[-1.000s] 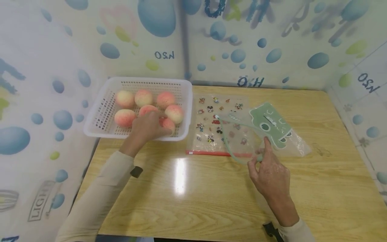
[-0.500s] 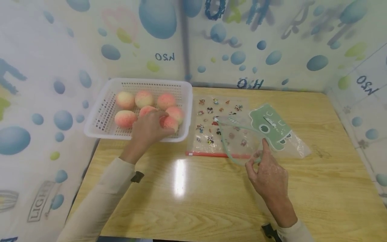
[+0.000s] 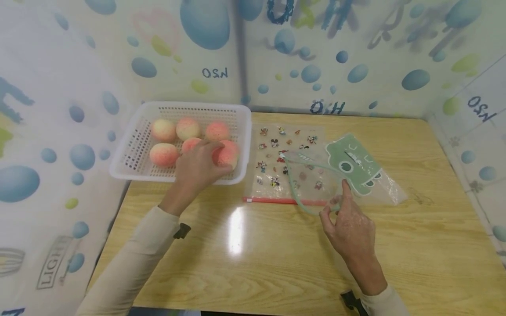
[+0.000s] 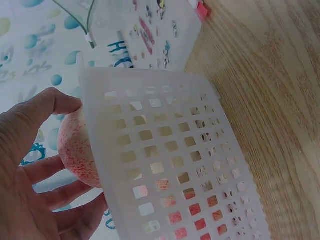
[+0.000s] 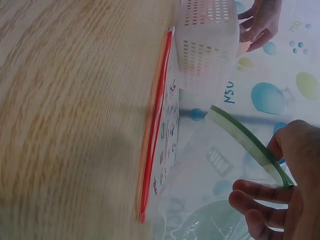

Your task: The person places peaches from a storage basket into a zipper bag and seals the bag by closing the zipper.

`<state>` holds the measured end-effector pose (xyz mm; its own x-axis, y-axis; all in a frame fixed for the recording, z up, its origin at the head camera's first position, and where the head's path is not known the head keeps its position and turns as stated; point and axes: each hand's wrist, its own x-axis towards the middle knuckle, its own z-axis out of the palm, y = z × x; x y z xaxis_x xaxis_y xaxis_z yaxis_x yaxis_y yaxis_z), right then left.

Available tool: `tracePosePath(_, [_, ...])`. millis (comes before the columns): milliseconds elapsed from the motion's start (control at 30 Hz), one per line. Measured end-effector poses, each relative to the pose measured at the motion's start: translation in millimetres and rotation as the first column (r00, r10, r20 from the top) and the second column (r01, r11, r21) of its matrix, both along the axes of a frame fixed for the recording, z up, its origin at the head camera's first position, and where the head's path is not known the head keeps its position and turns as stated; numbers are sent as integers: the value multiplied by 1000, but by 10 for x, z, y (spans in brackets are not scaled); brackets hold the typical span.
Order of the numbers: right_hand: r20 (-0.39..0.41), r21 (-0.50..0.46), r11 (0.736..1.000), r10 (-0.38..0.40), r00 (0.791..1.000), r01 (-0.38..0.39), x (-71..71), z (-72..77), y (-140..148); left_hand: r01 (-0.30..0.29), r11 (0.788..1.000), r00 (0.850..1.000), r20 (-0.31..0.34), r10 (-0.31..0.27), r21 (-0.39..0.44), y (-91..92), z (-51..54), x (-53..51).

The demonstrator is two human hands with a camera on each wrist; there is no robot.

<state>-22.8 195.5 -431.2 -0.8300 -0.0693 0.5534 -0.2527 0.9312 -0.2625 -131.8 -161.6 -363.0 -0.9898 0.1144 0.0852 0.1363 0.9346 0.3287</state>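
My left hand [image 3: 197, 164] grips a pink-and-cream peach [image 3: 228, 157] between thumb and fingers, over the front right part of a white plastic basket [image 3: 247, 140]. In the left wrist view the held peach [image 4: 77, 145] stands partly above the basket's rim. Several other peaches lie in the basket; one peach [image 3: 191, 143] is half hidden by the hand. My right hand [image 3: 352, 228] pinches the green edge of a clear zip bag [image 3: 356, 164] with a green cartoon animal face. The bag's mouth gapes, as the right wrist view shows at its green zip strip [image 5: 247, 137].
A second clear zip bag [image 3: 269, 171] with small cartoon prints and a red zip strip [image 3: 272, 200] lies flat beside the basket, partly under the green bag. The wooden table [image 3: 276, 272] meets patterned walls [image 3: 276, 70] at the back and sides.
My left hand has lifted the peach and shifted slightly right with it, covering the peach behind. The right hand has moved slightly left, still pinching the bag's edge.
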Motion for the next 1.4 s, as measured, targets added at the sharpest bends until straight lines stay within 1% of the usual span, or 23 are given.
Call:
tracePosePath(200, [7,6,1000,-7,1000,7,5,-14,-9,8,1000,1000,-30,-7,7,30,10,8])
tracePosePath(267, [13,9,1000,-8,1000,8,8,-19,-13,10,1000,999,-51,-10,7,41,19,15])
tracePosePath(367, [12,10,1000,-11,1000,10,14,-25,-14,24,999,995,-97,-22,22,66,28,39])
tracePosePath(467, [12,11,1000,-13,1000,13,11,-27,-15,54,998,983,-176,-46,42,95,32,67])
tracePosePath(567, [23,12,1000,-10,1000,10,6,-31,-15,99,993,959,-273,-79,58,139,29,94])
tracePosePath(700, [39,9,1000,1,999,-1,7,-36,-16,159,985,911,-395,-118,72,210,11,130])
tracePosePath(833, [46,3,1000,3,999,-3,9,-41,-21,206,974,863,-486,-135,94,283,-7,179])
tracePosePath(967, [31,-2,1000,2,1000,-2,12,-54,-29,250,959,812,-568,-132,135,384,6,247])
tracePosePath(1000, [28,-3,1000,2,1000,-2,14,-57,-30,265,953,802,-582,-135,144,414,8,263])
tracePosePath(1033, [25,-5,1000,2,1000,-2,15,-59,-31,279,949,794,-591,-141,149,445,12,279])
tracePosePath(1100, [26,-5,1000,2,1000,-2,16,-63,-32,299,941,789,-595,-152,156,506,11,309])
tracePosePath(1133, [29,-5,1000,1,1000,0,16,-63,-33,309,939,790,-591,-163,154,533,4,320])
tracePosePath(1200, [36,-6,1000,3,999,-3,16,-64,-34,322,934,797,-577,-179,156,589,-25,343])
tracePosePath(1267, [41,-9,1000,5,999,-4,14,-68,-36,327,934,803,-564,-193,146,646,-59,365])
tracePosePath(1400, [45,-14,1000,6,999,-5,17,-79,-45,340,932,804,-552,-222,121,750,-147,402])
